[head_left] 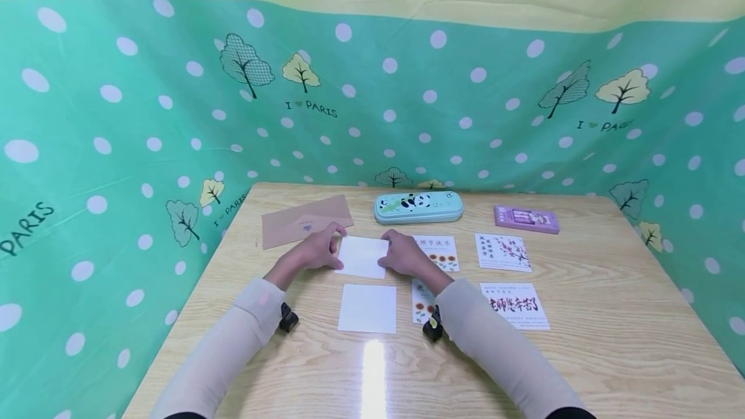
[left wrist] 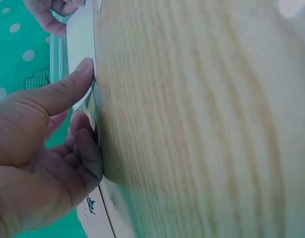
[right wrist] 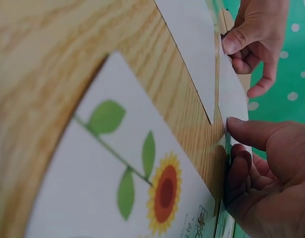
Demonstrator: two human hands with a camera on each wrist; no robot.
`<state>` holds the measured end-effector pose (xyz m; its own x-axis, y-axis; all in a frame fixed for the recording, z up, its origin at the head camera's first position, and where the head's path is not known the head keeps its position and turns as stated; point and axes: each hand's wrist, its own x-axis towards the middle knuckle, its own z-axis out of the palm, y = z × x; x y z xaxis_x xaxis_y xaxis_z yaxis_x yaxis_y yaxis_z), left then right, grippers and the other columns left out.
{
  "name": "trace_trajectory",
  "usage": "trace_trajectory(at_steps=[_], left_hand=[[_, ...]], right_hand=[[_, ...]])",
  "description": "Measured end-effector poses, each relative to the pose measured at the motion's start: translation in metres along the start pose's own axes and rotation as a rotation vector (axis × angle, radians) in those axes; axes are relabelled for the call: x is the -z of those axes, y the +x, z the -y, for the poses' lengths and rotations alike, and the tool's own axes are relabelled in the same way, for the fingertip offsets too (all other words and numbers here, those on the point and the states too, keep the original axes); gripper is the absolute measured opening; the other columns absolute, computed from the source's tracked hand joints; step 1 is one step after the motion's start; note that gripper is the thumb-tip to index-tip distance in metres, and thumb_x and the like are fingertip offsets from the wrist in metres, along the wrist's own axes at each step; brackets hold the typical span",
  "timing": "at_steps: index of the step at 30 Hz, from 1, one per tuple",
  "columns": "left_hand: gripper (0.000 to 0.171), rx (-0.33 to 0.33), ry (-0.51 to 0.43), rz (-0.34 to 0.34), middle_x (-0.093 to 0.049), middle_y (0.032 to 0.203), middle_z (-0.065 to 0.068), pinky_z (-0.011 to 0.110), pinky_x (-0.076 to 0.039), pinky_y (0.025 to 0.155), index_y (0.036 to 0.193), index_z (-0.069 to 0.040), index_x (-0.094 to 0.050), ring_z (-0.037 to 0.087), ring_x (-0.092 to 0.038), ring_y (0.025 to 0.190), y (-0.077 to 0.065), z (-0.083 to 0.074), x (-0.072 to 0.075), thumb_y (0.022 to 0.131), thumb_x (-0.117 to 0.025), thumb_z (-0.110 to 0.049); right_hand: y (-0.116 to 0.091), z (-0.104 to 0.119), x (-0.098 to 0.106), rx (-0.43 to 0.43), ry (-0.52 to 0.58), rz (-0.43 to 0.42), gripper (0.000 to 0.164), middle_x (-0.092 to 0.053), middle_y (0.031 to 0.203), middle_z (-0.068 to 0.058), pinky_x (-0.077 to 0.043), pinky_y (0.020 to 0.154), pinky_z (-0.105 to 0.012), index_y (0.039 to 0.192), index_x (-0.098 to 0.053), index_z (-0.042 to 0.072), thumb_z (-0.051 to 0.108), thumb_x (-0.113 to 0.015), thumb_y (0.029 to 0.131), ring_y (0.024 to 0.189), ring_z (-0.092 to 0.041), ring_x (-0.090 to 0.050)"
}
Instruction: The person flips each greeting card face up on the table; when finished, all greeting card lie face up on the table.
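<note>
Both hands hold one blank white card (head_left: pixel 362 257) by its opposite sides, close over the table. My left hand (head_left: pixel 317 247) pinches the left edge, thumb on top and fingers curled beneath, as the left wrist view shows. At the right edge my right hand (head_left: pixel 405 255) pinches the card the same way, its thumb (right wrist: pixel 251 133) on the upper face. A second blank white card (head_left: pixel 367 308) lies flat just nearer to me. Beside the right hand and forearm lie two sunflower cards (head_left: pixel 445 254), partly covered by them.
A brown envelope (head_left: pixel 285 222) lies at the back left. Behind the hands stands a light blue panda pencil case (head_left: pixel 419 207), with a purple box (head_left: pixel 526 219) to its right. A blossom card (head_left: pixel 503 252) and a card with red lettering (head_left: pixel 515 306) lie on the wooden table (head_left: pixel 611 341).
</note>
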<state>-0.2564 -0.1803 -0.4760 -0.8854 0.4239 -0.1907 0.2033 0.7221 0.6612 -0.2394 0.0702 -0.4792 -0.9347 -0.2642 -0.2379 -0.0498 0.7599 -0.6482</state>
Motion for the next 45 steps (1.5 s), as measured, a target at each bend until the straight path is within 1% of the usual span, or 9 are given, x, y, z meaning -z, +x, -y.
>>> trace_trajectory(at_steps=[4,9,14,21,26,31,36,42,45], left_hand=[[0.07,0.03,0.023,0.005,-0.055,0.093,0.006,0.032,-0.044,0.077,0.135,-0.002,-0.051,0.019,-0.052,0.082,0.0,0.001,-0.001,0.076,-0.089,-0.011],[0.038,0.022,0.041,-0.008,-0.052,0.093,0.004,0.031,-0.042,0.078,0.104,-0.003,-0.06,0.018,-0.049,0.086,0.0,0.003,-0.002,0.079,-0.087,-0.013],[0.035,-0.014,0.023,-0.055,-0.053,0.088,0.003,0.03,-0.042,0.075,0.088,-0.009,-0.054,0.017,-0.049,0.082,-0.001,0.003,-0.001,0.078,-0.087,-0.011],[0.03,-0.043,0.048,-0.143,-0.058,0.084,0.003,0.029,-0.044,0.07,0.084,-0.009,-0.055,0.016,-0.051,0.076,-0.003,0.002,0.001,0.082,-0.084,-0.014],[0.03,-0.091,0.065,-0.205,-0.051,0.075,-0.001,0.026,-0.038,0.065,0.076,-0.011,-0.053,0.013,-0.046,0.071,-0.002,0.002,0.001,0.084,-0.082,-0.014],[0.014,-0.138,0.027,-0.232,-0.059,0.073,-0.001,0.024,-0.044,0.066,0.08,-0.011,-0.065,0.011,-0.053,0.071,-0.003,0.004,0.0,0.088,-0.072,-0.001],[0.015,-0.13,0.052,-0.218,-0.073,0.086,0.002,0.031,-0.055,0.077,0.091,-0.011,-0.076,0.011,-0.064,0.081,-0.005,0.007,0.0,0.089,-0.069,0.002],[0.018,-0.114,0.077,-0.204,-0.078,0.097,0.004,0.044,-0.051,0.095,0.104,-0.011,-0.079,0.015,-0.065,0.078,-0.006,0.009,0.001,0.098,-0.064,-0.006],[0.019,-0.107,0.079,-0.185,-0.078,0.106,0.006,0.048,-0.05,0.1,0.111,-0.012,-0.078,0.022,-0.069,0.089,-0.007,0.01,0.0,0.1,-0.062,-0.012]], right_hand=[[-0.002,-0.001,0.0,0.021,0.024,-0.013,0.054,-0.063,0.091,-0.004,-0.049,0.066,-0.029,0.137,-0.053,0.009,0.019,-0.078,0.089,0.075,-0.018,-0.059],[-0.004,-0.003,0.0,0.036,0.073,-0.039,0.052,-0.063,0.087,-0.004,-0.047,0.062,-0.028,0.136,-0.053,0.009,0.016,-0.076,0.09,0.071,-0.017,-0.058],[-0.007,-0.002,0.003,0.01,0.136,-0.061,0.055,-0.064,0.089,-0.004,-0.046,0.063,-0.028,0.139,-0.052,0.01,0.019,-0.075,0.091,0.069,-0.017,-0.057],[-0.008,-0.003,0.007,0.052,0.148,-0.084,0.014,-0.065,0.081,-0.002,-0.044,0.062,-0.026,0.104,-0.07,0.012,0.023,-0.07,0.095,0.066,-0.014,-0.055],[-0.007,-0.007,0.008,0.065,0.189,-0.089,0.01,-0.07,0.081,-0.004,-0.045,0.062,-0.025,0.1,-0.074,0.016,0.023,-0.067,0.098,0.067,-0.014,-0.059],[-0.005,-0.01,0.007,0.054,0.293,-0.059,0.019,-0.072,0.087,-0.004,-0.053,0.065,-0.025,0.106,-0.076,0.014,0.014,-0.058,0.101,0.075,-0.015,-0.066],[-0.004,-0.011,0.008,0.003,0.381,-0.026,0.024,-0.072,0.092,-0.005,-0.058,0.073,-0.027,0.111,-0.076,0.011,0.018,-0.054,0.103,0.083,-0.016,-0.069],[-0.003,-0.014,0.008,0.037,0.287,0.005,0.025,-0.072,0.089,0.0,-0.052,0.069,-0.026,0.117,-0.075,0.015,0.029,-0.064,0.1,0.078,-0.012,-0.066],[-0.002,-0.013,0.007,0.06,0.248,0.033,0.031,-0.069,0.091,0.0,-0.046,0.062,-0.025,0.125,-0.071,0.014,0.026,-0.069,0.096,0.071,-0.012,-0.059]])
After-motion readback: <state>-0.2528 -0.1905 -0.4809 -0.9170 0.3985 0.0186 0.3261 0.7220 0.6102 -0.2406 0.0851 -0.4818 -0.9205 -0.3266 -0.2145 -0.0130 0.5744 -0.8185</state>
